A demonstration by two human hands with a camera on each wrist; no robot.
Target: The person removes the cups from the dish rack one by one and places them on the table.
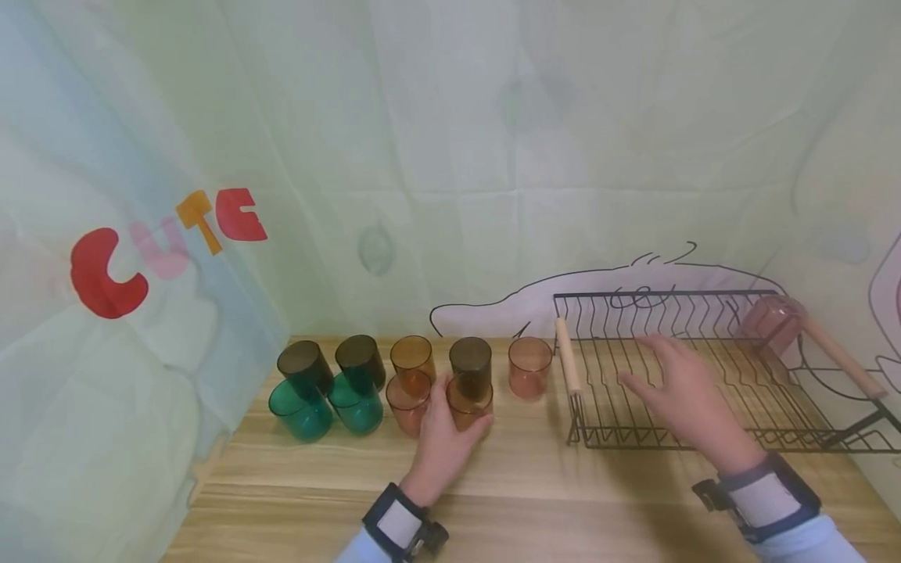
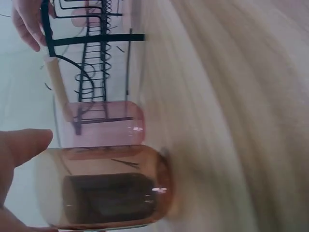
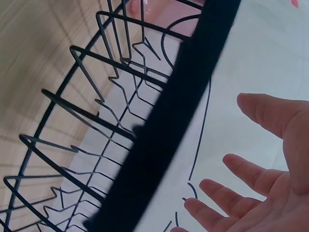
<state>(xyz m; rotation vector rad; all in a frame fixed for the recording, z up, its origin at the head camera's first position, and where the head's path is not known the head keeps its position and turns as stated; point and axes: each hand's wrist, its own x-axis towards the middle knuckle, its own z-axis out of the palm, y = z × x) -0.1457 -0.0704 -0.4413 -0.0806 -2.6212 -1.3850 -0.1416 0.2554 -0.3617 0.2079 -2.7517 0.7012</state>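
Note:
My left hand point(image 1: 443, 450) is around an amber cup point(image 1: 470, 413), with the thumb at its right side and the fingers at its left. In the left wrist view the thumb lies at the rim of this amber cup point(image 2: 111, 164), which stands on the table; a dark cup shows through it. A pink cup point(image 1: 407, 410) stands just left of that hand. Over a black wire dish rack point(image 1: 633, 442), my right hand point(image 1: 693, 399) is spread and holds nothing. The right wrist view shows its fingers point(image 3: 241, 169) apart, beside a dark rack bar.
Behind stand an amber cup point(image 1: 411, 356), two dark cups point(image 1: 304, 360) and another dark cup point(image 1: 470, 358). Two teal cups point(image 1: 299, 410) are at the left. A pink cup point(image 1: 529, 371) stands beside the rack's wooden handle point(image 1: 568, 356). Another pink cup point(image 1: 769, 324) sits in the rack's far right corner.

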